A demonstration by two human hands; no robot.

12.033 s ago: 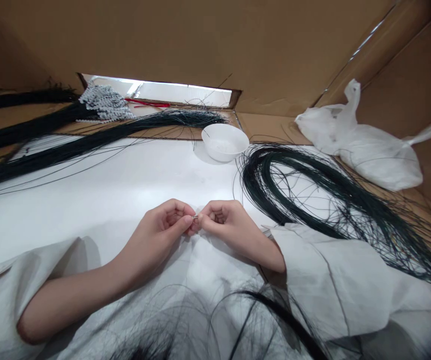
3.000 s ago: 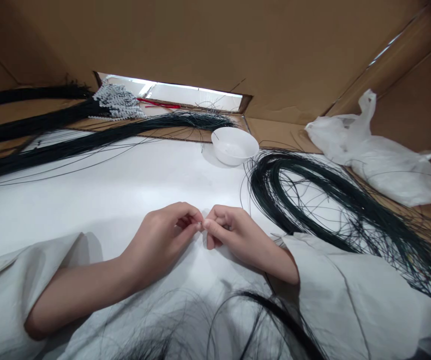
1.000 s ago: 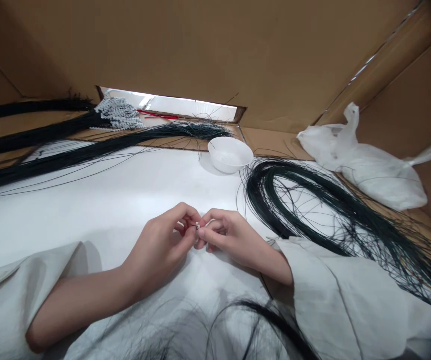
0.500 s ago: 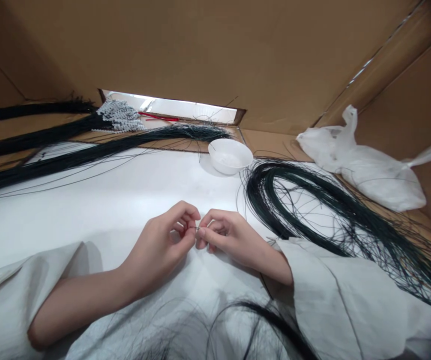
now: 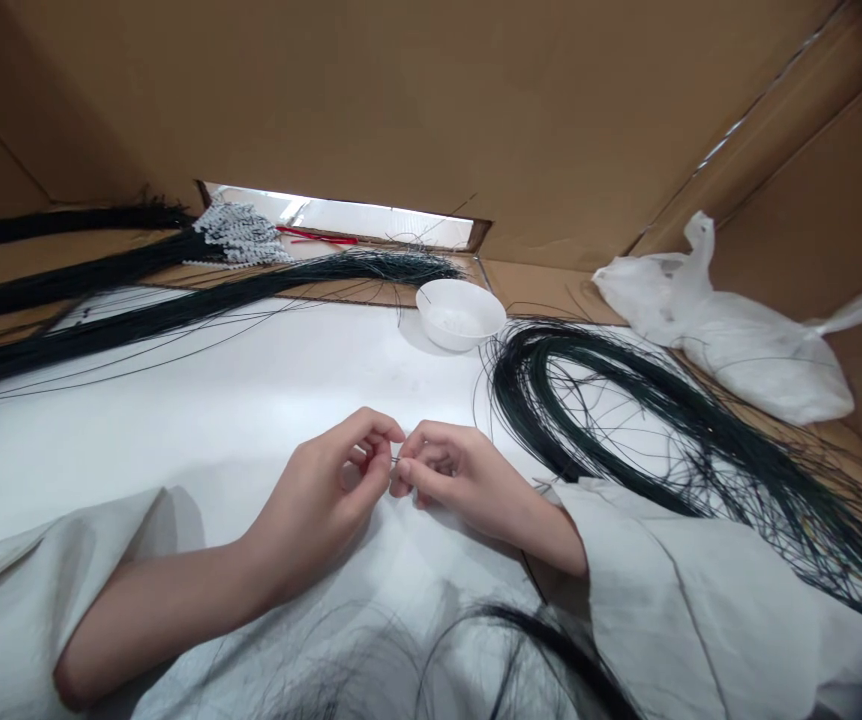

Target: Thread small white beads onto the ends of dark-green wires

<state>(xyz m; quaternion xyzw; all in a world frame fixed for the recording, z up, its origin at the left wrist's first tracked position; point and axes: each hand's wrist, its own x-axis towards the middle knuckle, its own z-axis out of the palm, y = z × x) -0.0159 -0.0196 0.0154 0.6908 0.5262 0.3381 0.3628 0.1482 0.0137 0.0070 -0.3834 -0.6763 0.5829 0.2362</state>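
A short stretch of thin dark cord (image 5: 396, 460) shows between my fingertips, just above the white tabletop. My left hand (image 5: 341, 480) pinches it from the left with thumb and forefinger. From the right, my right hand (image 5: 450, 470) pinches the same spot, its other fingers curled underneath. The two hands almost touch, and most of the cord is hidden by the fingers. A looped bundle of dark green-black cords (image 5: 543, 400) lies right of my right hand, its near part passing behind the sleeve.
Beyond my hands stands a white bowl (image 5: 461, 318) with small bits inside. Long dark cord bundles (image 5: 138, 325) lie at the left, one with white beaded-looking ends (image 5: 240, 235). Red strips (image 5: 318, 237) lie near a slot in the cardboard wall (image 5: 401, 110). A white plastic bag (image 5: 746, 340) sits at right.
My left fingers have closed a little further over the cord, so less of it shows between the hands. Otherwise the hands hold nearly the same place.
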